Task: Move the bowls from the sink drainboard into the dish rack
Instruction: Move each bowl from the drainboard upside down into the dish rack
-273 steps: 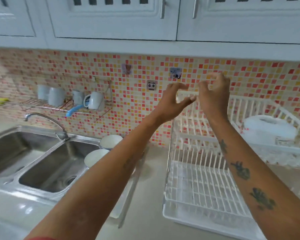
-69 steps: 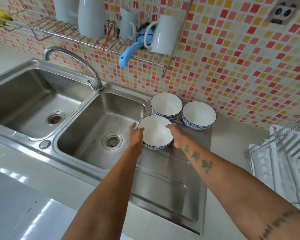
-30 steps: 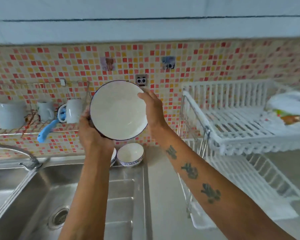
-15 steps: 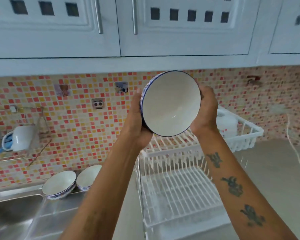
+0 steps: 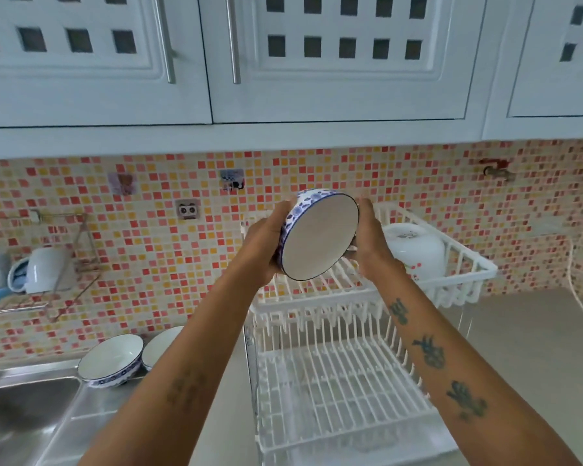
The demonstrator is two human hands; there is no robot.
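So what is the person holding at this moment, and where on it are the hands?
A blue-patterned bowl, tipped on its side over the dish rack. The left hand cups its outer wall and base; the right hand grips the opposite rim.

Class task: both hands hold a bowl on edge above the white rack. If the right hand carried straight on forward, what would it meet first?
Probably the dish rack's upper tier, near the white pot just beyond the right hand; depth is unclear.

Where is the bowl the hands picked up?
The bowl is centre frame, tipped on edge between the left hand and right hand, above the dish rack's upper tier.
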